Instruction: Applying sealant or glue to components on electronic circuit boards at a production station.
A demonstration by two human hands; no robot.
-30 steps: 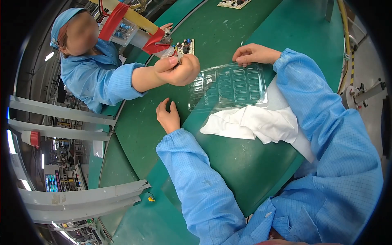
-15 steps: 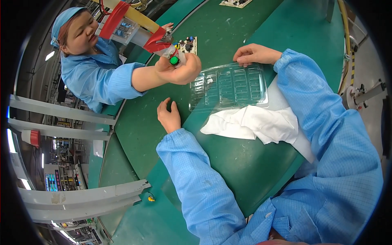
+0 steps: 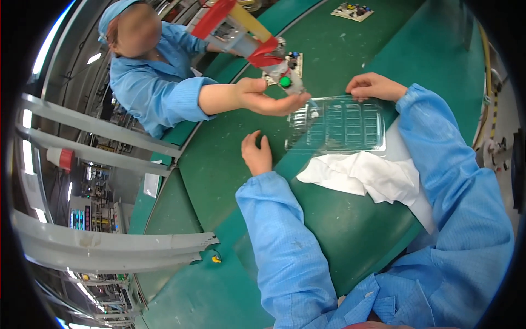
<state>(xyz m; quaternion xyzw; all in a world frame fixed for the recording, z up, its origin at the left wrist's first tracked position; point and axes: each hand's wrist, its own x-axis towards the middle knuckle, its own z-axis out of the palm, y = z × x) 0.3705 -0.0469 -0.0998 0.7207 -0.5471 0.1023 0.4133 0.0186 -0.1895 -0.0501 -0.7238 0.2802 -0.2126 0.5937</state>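
A clear plastic tray with rows of moulded pockets lies on the green table, partly over a white sheet. The fingers of my right hand are bent over its far right edge and seem to grip it. Left of the tray, my left hand rests by the tabletop with thumb and fingers apart, holding nothing. A crumpled white cloth lies along the tray's near side. Over the tray's far left corner a co-worker's hand reaches in, palm turned up, below a green button on a red-taped fixture.
A circuit board sits behind the fixture, and another board lies farther back. The co-worker stands across at the far left. Grey metal rails border the left side, near a small yellow part.
The co-worker's hand has opened from its curled hold by the green button, its fingers now stretched toward the tray. The whole view has shifted; my hands keep nearly the same pose.
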